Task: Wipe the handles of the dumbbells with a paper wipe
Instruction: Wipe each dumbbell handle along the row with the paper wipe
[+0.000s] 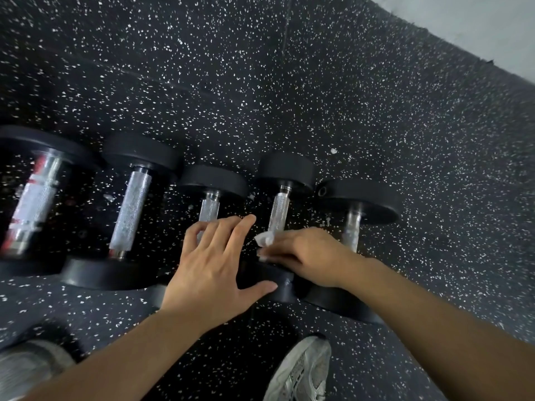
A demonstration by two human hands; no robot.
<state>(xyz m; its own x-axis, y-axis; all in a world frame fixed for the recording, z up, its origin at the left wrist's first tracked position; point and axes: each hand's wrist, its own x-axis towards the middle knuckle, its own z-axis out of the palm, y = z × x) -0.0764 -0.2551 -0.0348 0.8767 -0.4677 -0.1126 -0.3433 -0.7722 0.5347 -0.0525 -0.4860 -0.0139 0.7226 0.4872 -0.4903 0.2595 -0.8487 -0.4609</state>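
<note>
Several black dumbbells with silver knurled handles lie side by side on the speckled rubber floor. My right hand (301, 253) grips a white paper wipe (265, 240) wrapped around the near end of the fourth dumbbell's handle (279, 211). My left hand (215, 261) rests with spread fingers over the near end of the third dumbbell, whose handle (209, 209) shows above my fingertips, thumb on the near weight head (278, 285) of the fourth one. The fifth dumbbell's handle (353, 227) lies just right of my right hand.
Two bigger dumbbells lie at the left, one handle (131, 211) plain silver, the other (31, 206) with red bands. My grey shoe (301, 371) stands below the row. A pale wall (477, 27) meets the floor at the upper right.
</note>
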